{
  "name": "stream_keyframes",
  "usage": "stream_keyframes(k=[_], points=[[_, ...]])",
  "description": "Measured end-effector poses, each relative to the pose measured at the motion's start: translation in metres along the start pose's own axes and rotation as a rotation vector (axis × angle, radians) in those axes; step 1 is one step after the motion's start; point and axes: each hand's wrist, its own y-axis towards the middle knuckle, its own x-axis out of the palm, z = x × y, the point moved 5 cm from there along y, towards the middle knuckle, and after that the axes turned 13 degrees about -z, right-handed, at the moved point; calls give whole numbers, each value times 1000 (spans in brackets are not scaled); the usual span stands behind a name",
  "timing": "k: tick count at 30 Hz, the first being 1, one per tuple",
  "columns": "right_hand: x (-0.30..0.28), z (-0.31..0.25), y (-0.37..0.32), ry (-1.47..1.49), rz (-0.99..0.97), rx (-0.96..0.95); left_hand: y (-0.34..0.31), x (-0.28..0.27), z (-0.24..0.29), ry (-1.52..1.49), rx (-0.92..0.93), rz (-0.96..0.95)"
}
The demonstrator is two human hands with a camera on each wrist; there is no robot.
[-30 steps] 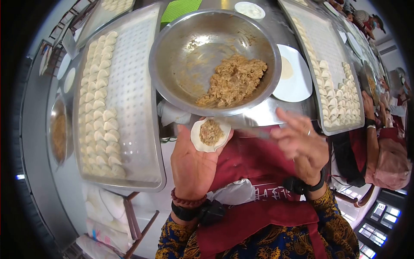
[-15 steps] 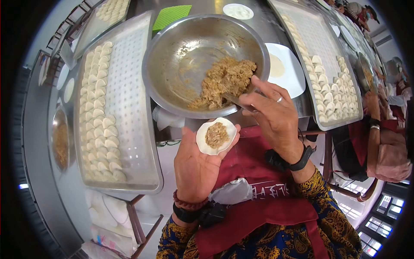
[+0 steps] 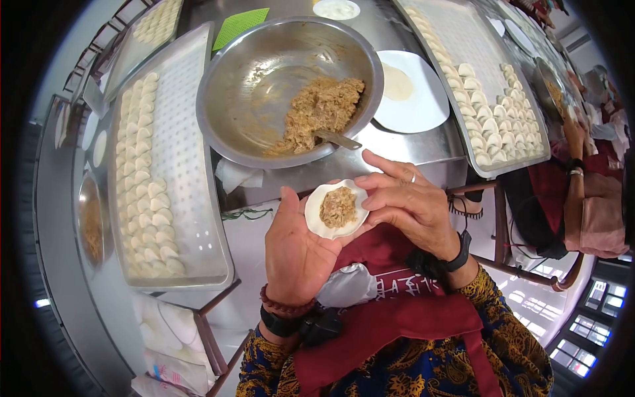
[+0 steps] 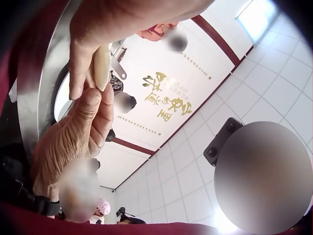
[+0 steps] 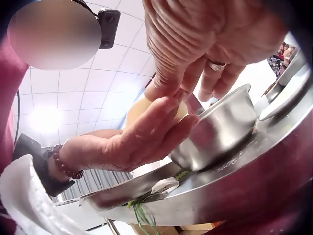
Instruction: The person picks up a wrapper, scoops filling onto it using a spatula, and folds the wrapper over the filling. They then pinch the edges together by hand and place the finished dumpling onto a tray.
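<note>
In the head view, a round white dumpling wrapper with a mound of meat filling lies across the fingers of my upturned left hand. That hand's thumb points away from the dough. My right hand pinches the wrapper's right edge between thumb and fingers. Both hands meet at the wrapper's edge in the left wrist view. Just beyond them is a steel bowl with a heap of filling. A flat metal spreader stands in the filling, its handle over the near rim.
A long tray of dumplings in rows flanks the left side. Another tray of dumplings stands at the right. A white plate with one flat wrapper is right of the bowl. Behind are a green mat and a white dish.
My right hand has gone to the bowl with the spreader, let it go in the filling, and come back to the wrapper's edge. The left hand still holds the filled wrapper.
</note>
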Motion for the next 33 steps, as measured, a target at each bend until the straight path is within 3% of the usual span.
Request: stream_keyframes(k=[7, 13, 16, 19, 21, 25, 33], points=[[2, -8, -3, -11, 6, -102, -3, -1, -8, -31, 16, 12], [4, -7, -8, 19, 62, -60, -4, 2, -14, 64, 86, 22], [4, -4, -12, 33, 92, -39, -5, 5, -19, 171, 94, 70], [3, -7, -13, 60, 100, -4, -6, 7, -23, 309, 81, -1], [3, -9, -15, 82, 113, 11, -8, 9, -25, 630, 35, -47], [4, -10, -16, 105, 137, 56, -6, 5, -31, 617, -10, -105], [7, -4, -11, 125, 170, 67, -6, 2, -32, 808, -5, -4]])
